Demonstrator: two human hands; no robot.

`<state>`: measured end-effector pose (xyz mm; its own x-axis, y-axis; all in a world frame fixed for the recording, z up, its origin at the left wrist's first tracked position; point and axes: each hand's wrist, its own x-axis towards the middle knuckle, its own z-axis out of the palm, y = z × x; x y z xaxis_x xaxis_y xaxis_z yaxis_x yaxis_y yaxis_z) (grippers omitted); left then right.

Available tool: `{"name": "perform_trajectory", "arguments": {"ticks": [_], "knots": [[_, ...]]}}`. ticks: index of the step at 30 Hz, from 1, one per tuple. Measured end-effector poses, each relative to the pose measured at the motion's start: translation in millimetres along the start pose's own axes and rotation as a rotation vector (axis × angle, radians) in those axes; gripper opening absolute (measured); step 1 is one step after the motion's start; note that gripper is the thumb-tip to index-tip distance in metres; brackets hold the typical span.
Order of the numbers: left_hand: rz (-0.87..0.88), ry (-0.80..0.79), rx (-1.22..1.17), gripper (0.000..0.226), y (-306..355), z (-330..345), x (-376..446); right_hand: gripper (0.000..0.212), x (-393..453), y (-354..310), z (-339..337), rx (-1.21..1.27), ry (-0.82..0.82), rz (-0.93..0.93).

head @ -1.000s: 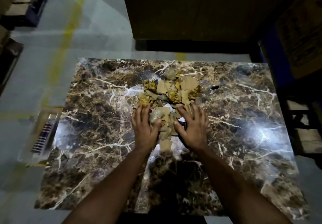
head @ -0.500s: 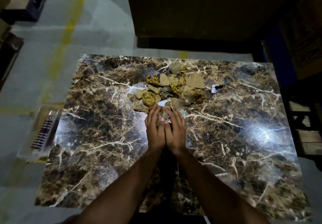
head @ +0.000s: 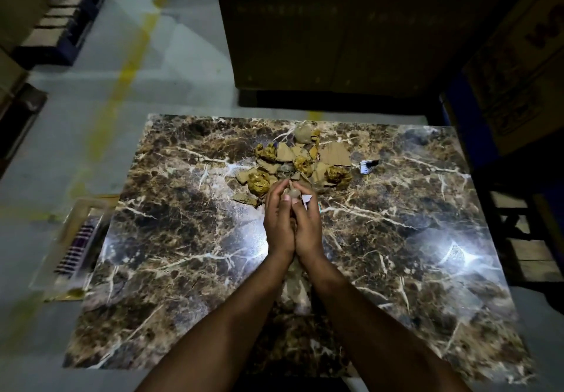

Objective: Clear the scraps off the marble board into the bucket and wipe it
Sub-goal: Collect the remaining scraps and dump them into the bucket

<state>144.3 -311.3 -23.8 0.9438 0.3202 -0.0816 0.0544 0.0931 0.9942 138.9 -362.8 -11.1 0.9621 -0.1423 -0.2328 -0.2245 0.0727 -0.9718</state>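
Observation:
The dark brown marble board (head: 183, 239) fills the middle of the view. A pile of scraps (head: 297, 162), made of torn cardboard bits and crumpled yellow wrappers, lies on its far half. My left hand (head: 278, 217) and my right hand (head: 309, 220) are pressed side by side at the pile's near edge. Between them they hold a bunch of scraps (head: 292, 191), with a grey bit and a white paper corner poking out past the fingertips. A small black-and-white scrap (head: 368, 166) lies apart, right of the pile.
A pale open container (head: 76, 239) with a striped thing inside stands on the floor against the board's left edge. A big dark box (head: 335, 40) stands beyond the far edge. Wooden pallets (head: 531, 254) are on the right, and the grey floor has a yellow line (head: 128, 65).
My hands were spread flat on either side of the pile's near part. They swept inward, closed together around some scraps and lifted them slightly; the remaining pile sits bunched farther back.

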Motion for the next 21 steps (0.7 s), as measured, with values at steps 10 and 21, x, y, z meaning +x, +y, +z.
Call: {"name": "perform_trajectory", "arguments": {"ticks": [10, 21], "knots": [[0.111, 0.024, -0.244, 0.034, 89.3, 7.2, -18.8, 0.009, -26.3, -74.9, 0.7, 0.067, 0.094, -0.267], [0.346, 0.112, -0.280, 0.026, 145.0, 0.5, -43.2, 0.010, -51.2, -121.9, 6.3, 0.134, -0.055, -0.426]]}}
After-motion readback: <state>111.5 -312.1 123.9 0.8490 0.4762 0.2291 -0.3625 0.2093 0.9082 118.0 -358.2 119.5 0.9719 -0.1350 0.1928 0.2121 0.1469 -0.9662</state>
